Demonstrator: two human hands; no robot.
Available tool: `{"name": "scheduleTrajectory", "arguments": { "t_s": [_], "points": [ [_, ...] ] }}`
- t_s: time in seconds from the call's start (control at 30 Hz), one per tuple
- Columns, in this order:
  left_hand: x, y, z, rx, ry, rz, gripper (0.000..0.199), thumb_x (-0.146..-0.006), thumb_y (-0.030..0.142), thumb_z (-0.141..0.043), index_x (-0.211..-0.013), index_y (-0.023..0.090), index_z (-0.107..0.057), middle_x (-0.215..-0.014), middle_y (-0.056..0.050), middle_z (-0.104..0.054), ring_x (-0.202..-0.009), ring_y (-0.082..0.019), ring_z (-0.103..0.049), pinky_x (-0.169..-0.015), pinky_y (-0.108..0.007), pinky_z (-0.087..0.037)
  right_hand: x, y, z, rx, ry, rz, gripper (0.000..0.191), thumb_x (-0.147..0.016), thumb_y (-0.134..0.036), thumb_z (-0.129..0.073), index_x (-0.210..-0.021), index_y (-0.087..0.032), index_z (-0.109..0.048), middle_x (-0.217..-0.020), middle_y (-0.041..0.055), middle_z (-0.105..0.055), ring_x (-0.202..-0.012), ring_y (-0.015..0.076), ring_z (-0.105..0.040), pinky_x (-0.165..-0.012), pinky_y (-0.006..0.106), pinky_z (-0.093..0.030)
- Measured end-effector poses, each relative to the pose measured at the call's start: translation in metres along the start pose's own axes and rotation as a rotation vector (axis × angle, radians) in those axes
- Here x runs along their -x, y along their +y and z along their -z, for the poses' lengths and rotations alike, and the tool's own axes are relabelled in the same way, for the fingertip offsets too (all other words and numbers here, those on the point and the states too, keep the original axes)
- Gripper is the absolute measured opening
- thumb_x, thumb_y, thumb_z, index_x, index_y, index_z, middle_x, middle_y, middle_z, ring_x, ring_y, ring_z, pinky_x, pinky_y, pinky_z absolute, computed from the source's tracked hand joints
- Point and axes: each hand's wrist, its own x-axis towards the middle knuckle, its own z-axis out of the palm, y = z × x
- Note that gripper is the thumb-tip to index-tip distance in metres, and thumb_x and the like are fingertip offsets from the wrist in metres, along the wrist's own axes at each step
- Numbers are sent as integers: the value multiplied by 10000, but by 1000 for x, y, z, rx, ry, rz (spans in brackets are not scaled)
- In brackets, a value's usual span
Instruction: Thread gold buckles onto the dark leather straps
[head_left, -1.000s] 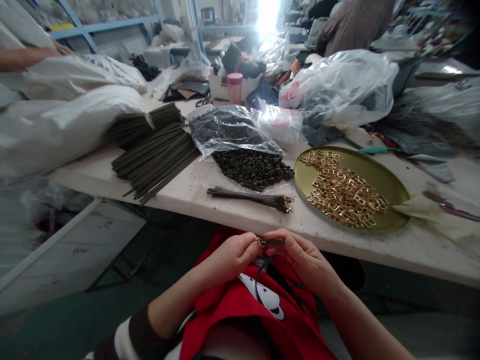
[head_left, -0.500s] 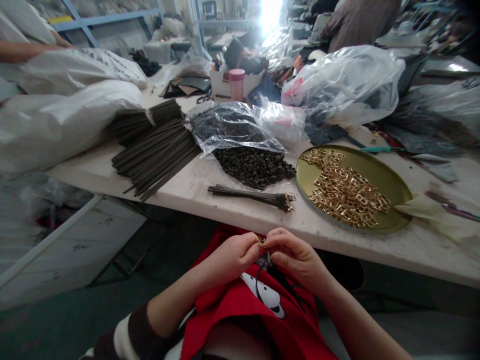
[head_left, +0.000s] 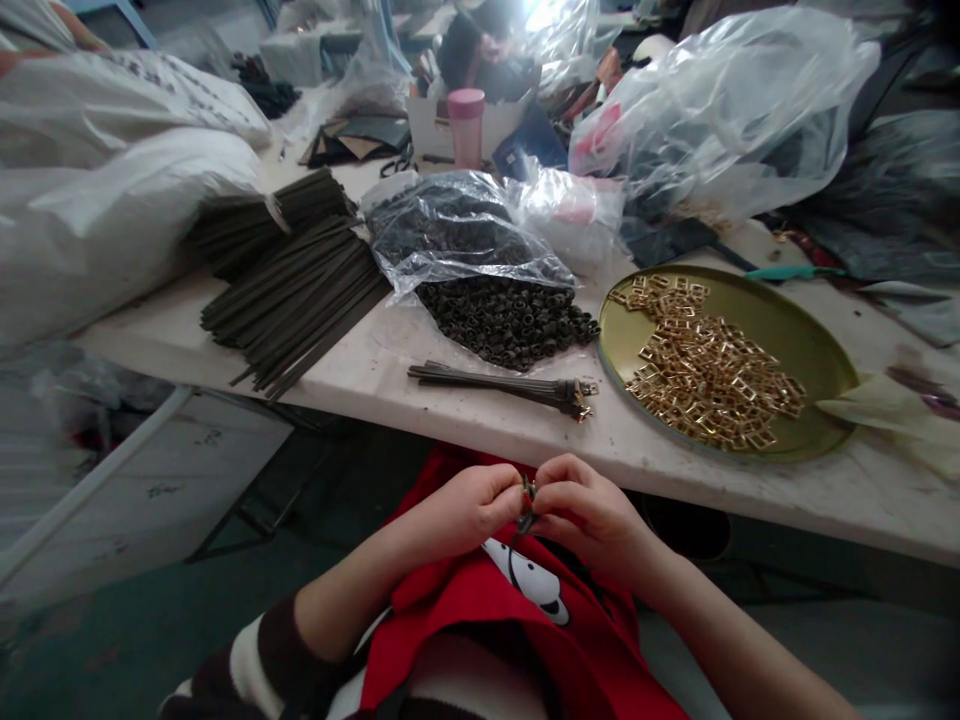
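Above my lap, in front of the table edge, my left hand (head_left: 491, 505) pinches a small gold buckle (head_left: 527, 490), mostly covered by the fingers. Close against it, my right hand (head_left: 581, 505) has its fingertips closed on a dark narrow strap (head_left: 525, 522) at the buckle. How the strap runs through the buckle is hidden. On the table just beyond lies a small bundle of dark straps (head_left: 495, 383) with gold buckles on their right ends. Behind that is a pile of small dark loops (head_left: 517, 325), spilling from a clear plastic bag (head_left: 465, 225).
A round gold-coloured tray (head_left: 814, 350) holds many gold buckles (head_left: 712, 375) at the right. Stacks of long dark straps (head_left: 300, 290) lie at the left beside white sacks (head_left: 127, 200). Farther back stand a pink-lidded container (head_left: 466, 130) and a big clear plastic bag (head_left: 727, 120).
My right hand's fingers have drawn in closer around the strap at the buckle. The view has tipped downward a little. The things on the table lie as before.
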Motion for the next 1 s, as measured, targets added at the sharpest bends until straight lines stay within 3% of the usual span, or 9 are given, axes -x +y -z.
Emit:
{"name": "scheduleTrajectory", "arguments": {
  "t_s": [0.2,0.3,0.43,0.7,0.83,1.0],
  "points": [
    [-2,3,0,-45,-10,15,258,-837,303,-342,-671,146,-463,-615,42,-437,-584,-86,-397,-516,-199,-293,-1,-3,-1,101,-4,-39,87,-777,-211,-552,-722,-233,-617,-783,22,-542,-678,128,-534,-593,238,-462],
    [-2,5,-1,-60,-19,-9,250,-836,302,-344,-673,150,-457,-606,45,-418,-576,-85,-384,-507,-199,-284,-2,-5,1,-27,17,-80,83,-738,-196,-591,-667,-211,-551,-780,15,-540,-661,117,-522,-591,228,-454],
    [0,4,-3,-67,-22,-26,227,-824,289,-362,-657,155,-436,-594,48,-399,-559,-81,-365,-494,-200,-268,1,-3,0,-294,15,-243,153,-735,-196,-593,-641,-199,-473,-748,-1,-523,-672,113,-514,-605,226,-445],
    [8,3,-7,-73,-21,-21,252,-832,320,-353,-682,148,-460,-607,45,-406,-559,-82,-369,-499,-196,-282,5,-3,-6,-686,44,-514,203,-685,-304,-666,-708,-192,-499,-711,-24,-572,-645,104,-553,-644,257,-473],
    [13,3,-9,-84,-32,-35,245,-838,316,-354,-707,149,-477,-624,42,-429,-569,-84,-388,-510,-192,-295,4,-8,-4,-742,23,-597,240,-652,-318,-693,-737,-189,-510,-682,-40,-579,-600,94,-570,-621,252,-481],
    [18,5,-10,-126,-26,-60,239,-845,301,-348,-704,154,-472,-631,35,-451,-581,-92,-417,-530,-196,-316,9,-10,-10,-681,44,-573,218,-669,-298,-679,-751,-185,-511,-655,-49,-564,-572,84,-550,-565,219,-459]
  ]
}}
